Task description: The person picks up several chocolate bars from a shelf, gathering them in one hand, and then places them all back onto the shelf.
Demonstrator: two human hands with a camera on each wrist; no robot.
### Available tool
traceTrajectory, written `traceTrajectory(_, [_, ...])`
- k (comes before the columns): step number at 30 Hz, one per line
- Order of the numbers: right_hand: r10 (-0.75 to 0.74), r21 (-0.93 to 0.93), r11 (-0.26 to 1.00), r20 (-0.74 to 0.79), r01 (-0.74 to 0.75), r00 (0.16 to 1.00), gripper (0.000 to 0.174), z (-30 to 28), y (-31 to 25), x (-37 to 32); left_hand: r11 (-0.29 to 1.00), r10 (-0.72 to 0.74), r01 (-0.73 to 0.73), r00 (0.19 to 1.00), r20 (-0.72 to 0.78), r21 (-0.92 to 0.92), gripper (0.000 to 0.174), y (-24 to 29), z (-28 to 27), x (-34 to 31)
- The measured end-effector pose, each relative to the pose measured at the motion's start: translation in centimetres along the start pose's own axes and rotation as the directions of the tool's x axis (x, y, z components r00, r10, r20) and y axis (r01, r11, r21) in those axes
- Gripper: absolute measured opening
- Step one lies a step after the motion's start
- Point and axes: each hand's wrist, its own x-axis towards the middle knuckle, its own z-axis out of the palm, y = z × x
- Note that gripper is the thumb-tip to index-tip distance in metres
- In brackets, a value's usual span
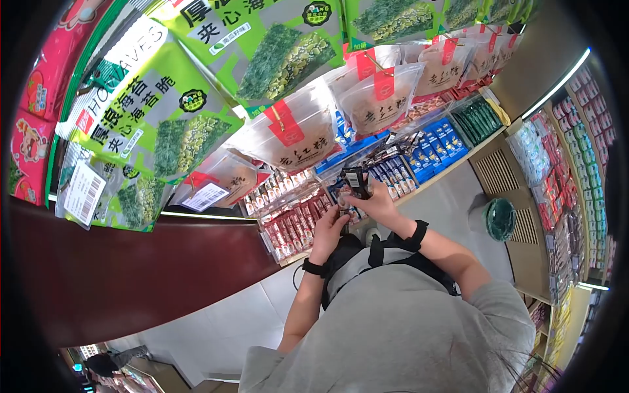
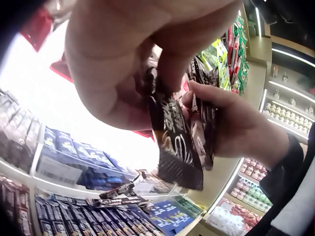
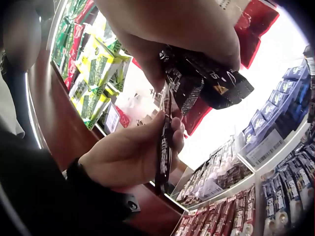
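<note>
Both hands are close together in front of the body, over the snack shelf. My left hand (image 1: 327, 234) pinches a slim dark wrapped snack packet (image 2: 172, 142) with white lettering; in the right wrist view its fingers and thumb close on the narrow packet (image 3: 164, 155). My right hand (image 1: 379, 204) grips black snack packets (image 3: 216, 81), which show a barcode label (image 1: 354, 180) in the head view. In the left wrist view, the right hand's thumb lies along its packets (image 2: 209, 130), right beside the left hand's packet. Fingers partly hide both holds.
Below the hands, shelf bins hold red-wrapped bars (image 1: 291, 229), blue packets (image 1: 438, 150) and dark blue bars (image 2: 83, 219). Loose dark bars (image 2: 123, 191) lie across the bins. Green seaweed bags (image 1: 177, 111) and clear pouches (image 1: 288, 131) hang in front. A green-lined bin (image 1: 500, 219) stands right.
</note>
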Motion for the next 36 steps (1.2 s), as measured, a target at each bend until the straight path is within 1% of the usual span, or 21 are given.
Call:
traceTrajectory(1, [0.078,-0.018,0.997,0.004,-0.078,0.997,0.030,0.2,-0.6,0.0,0.997,0.072,-0.071,0.996,-0.046,0.029,0.021,0.7,0.5,-0.3])
traceTrajectory(2, [0.076,-0.022,0.997,0.012,-0.076,0.997,0.030,0.4,-0.5,0.0,0.997,0.073,-0.072,0.996,-0.054,0.025,0.021,1.6,0.7,-0.6])
traceTrajectory(4, [0.127,0.057,0.991,-0.038,-0.125,0.991,0.027,0.8,-0.9,0.0,0.990,0.068,-0.051,0.990,-0.122,0.132,0.020,3.0,0.8,-1.2])
traceTrajectory(5, [0.135,0.193,0.973,-0.045,-0.124,0.990,0.026,0.8,-2.0,-0.3,0.990,0.070,-0.053,0.989,-0.130,0.128,0.020,3.0,0.9,-1.4])
traceTrajectory(7, [0.129,0.140,0.983,-0.061,-0.120,0.990,0.026,0.7,-2.7,-0.6,0.980,0.074,-0.033,0.976,-0.206,0.199,0.023,2.8,1.2,-1.7])
traceTrajectory(10, [0.052,0.027,0.998,-0.092,-0.050,0.994,0.026,0.7,-3.3,-1.1,0.984,0.122,-0.085,0.964,-0.237,0.159,0.025,1.7,1.6,-1.6])
traceTrajectory(12, [0.093,-0.080,0.992,-0.097,-0.101,0.991,0.025,0.6,-2.8,-1.3,0.980,0.154,-0.118,0.959,-0.238,0.160,0.027,1.1,1.8,-1.5])
traceTrajectory(14, [0.033,-0.026,0.999,-0.108,-0.036,0.994,0.023,0.7,-3.3,-1.5,0.940,0.210,-0.136,0.953,-0.218,0.314,0.028,1.4,2.0,-1.6])
traceTrajectory(16, [0.036,-0.043,0.998,-0.108,-0.041,0.994,0.020,0.4,-3.8,-1.7,0.934,0.191,-0.115,0.961,-0.200,0.339,0.027,0.3,1.4,-1.3])
traceTrajectory(18, [0.081,-0.113,0.990,-0.085,-0.090,0.993,0.022,0.0,-4.1,-1.7,0.847,0.316,-0.201,0.935,-0.163,0.491,0.026,-0.5,0.6,-1.4])
traceTrajectory(20, [0.241,-0.210,0.947,-0.038,-0.243,0.970,0.023,-0.4,-3.4,-1.5,0.829,0.310,-0.207,0.943,-0.118,0.519,0.025,0.2,-0.5,-2.0])
traceTrajectory(22, [0.252,-0.183,0.953,0.029,-0.243,0.967,0.023,-0.6,-1.0,-1.4,0.809,0.303,-0.214,0.950,-0.077,0.547,0.025,0.8,-1.6,-2.5])
traceTrajectory(24, [0.260,-0.155,0.958,0.099,-0.243,0.961,0.023,-0.4,0.4,-1.3,0.650,0.243,-0.146,0.970,-0.022,0.746,0.027,1.1,-2.5,-3.0])
traceTrajectory(25, [0.234,-0.147,0.966,0.136,-0.214,0.963,0.022,-0.2,0.6,-1.4,0.616,0.271,-0.155,0.962,-0.024,0.772,0.029,1.0,-2.7,-3.0])
traceTrajectory(28, [0.186,-0.076,0.982,0.173,-0.175,0.967,0.021,0.4,0.9,-1.7,0.632,0.300,-0.134,0.950,-0.082,0.763,0.028,1.0,-2.9,-3.3])
traceTrajectory(29, [0.183,-0.045,0.983,0.139,-0.178,0.973,0.020,0.6,0.9,-1.7,0.634,0.300,-0.132,0.950,-0.085,0.762,0.028,0.7,-3.3,-3.1])
traceTrajectory(31, [0.182,-0.015,0.983,0.104,-0.181,0.978,0.019,0.7,0.6,-1.6,0.471,0.451,-0.065,0.874,-0.177,0.879,0.025,-0.8,-4.3,-2.5])
traceTrajectory(32, [0.205,-0.002,0.979,0.049,-0.205,0.978,0.018,0.6,0.4,-1.4,0.472,0.452,-0.065,0.874,-0.177,0.879,0.025,-1.5,-4.3,-2.3])
traceTrajectory(34, [0.232,0.008,0.973,-0.011,-0.231,0.973,0.016,0.6,0.4,-1.3,0.726,0.473,0.077,0.665,-0.578,0.683,0.030,-3.1,-3.9,-1.9])
traceTrajectory(35, [0.215,0.050,0.976,-0.064,-0.212,0.974,0.015,0.7,0.9,-1.3,0.792,0.275,0.162,0.766,-0.581,0.588,0.039,-3.9,-4.2,-2.1])
traceTrajectory(36, [0.200,0.090,0.978,-0.117,-0.190,0.973,0.014,0.8,1.2,-1.2,0.794,0.275,0.158,0.768,-0.579,0.587,0.039,-4.6,-4.2,-2.0])
